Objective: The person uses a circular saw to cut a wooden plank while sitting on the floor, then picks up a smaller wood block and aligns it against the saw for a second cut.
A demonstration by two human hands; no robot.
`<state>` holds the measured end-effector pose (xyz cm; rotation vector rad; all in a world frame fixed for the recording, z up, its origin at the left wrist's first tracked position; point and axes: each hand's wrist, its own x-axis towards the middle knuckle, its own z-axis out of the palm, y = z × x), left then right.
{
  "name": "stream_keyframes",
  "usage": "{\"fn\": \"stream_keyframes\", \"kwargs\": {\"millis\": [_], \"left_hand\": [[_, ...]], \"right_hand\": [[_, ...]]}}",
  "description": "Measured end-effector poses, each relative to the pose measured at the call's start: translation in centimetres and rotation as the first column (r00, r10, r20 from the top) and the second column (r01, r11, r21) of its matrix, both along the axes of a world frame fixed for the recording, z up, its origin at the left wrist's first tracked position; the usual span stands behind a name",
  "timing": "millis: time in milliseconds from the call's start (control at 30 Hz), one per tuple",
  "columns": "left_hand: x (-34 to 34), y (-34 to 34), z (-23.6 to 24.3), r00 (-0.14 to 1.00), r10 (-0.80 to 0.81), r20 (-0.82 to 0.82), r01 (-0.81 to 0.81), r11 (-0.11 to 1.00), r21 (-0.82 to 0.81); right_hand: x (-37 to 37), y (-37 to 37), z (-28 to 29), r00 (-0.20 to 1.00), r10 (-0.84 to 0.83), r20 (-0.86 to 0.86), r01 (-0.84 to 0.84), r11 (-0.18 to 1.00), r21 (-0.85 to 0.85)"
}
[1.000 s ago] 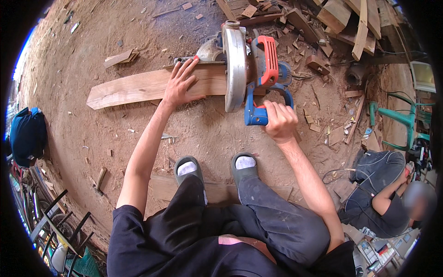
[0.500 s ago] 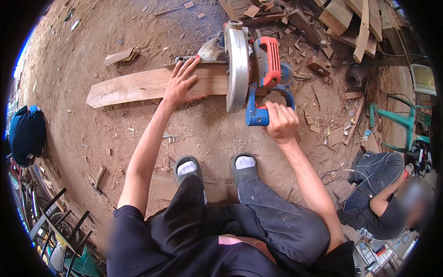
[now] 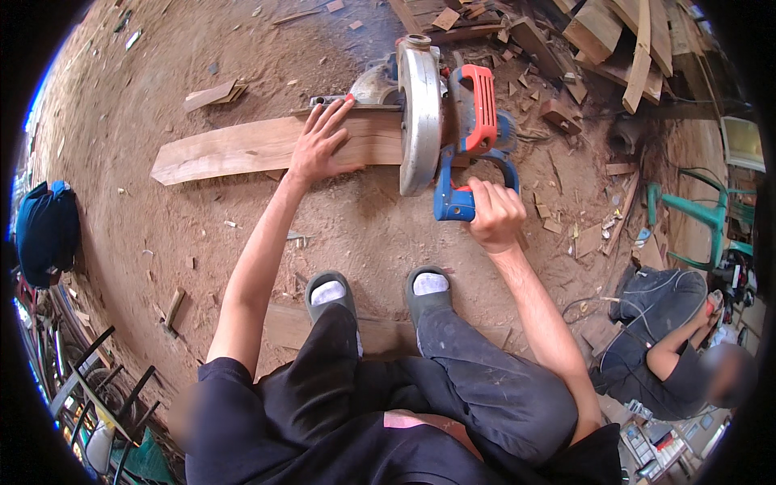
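A miter saw (image 3: 419, 117) with a silver blade guard and a red-and-blue motor housing stands on the dirt ground ahead of me. My right hand (image 3: 496, 212) is closed around its blue loop handle (image 3: 453, 202). Under the guard lies a wooden board (image 3: 226, 150), slightly curved and tapering toward its left end. My left hand (image 3: 320, 152) rests flat on the board, left of the guard, fingers spread and tips reaching the metal fence (image 3: 361, 107). The guard hides the blade and where it meets the board.
Offcuts and beams (image 3: 602, 36) are heaped at the far right. A green plastic chair (image 3: 695, 212) lies at the right, and another person (image 3: 659, 347) sits at the lower right beside cables. A blue bag (image 3: 47, 234) is at the left. A plank (image 3: 388, 333) lies by my feet.
My hands, the saw and the board keep almost the same positions; the view has shifted slightly. The other person's forearm and hand have moved a little.
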<state>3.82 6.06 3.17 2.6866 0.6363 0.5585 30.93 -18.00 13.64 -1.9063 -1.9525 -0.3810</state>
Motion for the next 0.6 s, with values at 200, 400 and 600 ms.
{"fn": "stream_keyframes", "kwargs": {"millis": [200,400,600], "left_hand": [[-0.40,0.00,-0.14,1.000,0.021,0.001,-0.021,1.000,-0.021],[-0.45,0.13,-0.02,1.000,0.015,0.001,-0.015,1.000,0.007],[-0.45,0.14,0.34,1.000,-0.004,0.012,0.004,1.000,-0.019]], "right_hand": [[-0.40,0.13,-0.16,1.000,0.005,-0.010,-0.005,1.000,0.006],[-0.43,-0.16,0.03,0.999,-0.003,-0.032,0.002,0.999,-0.051],[-0.13,-0.40,-0.40,1.000,-0.007,-0.009,0.006,0.998,-0.058]]}}
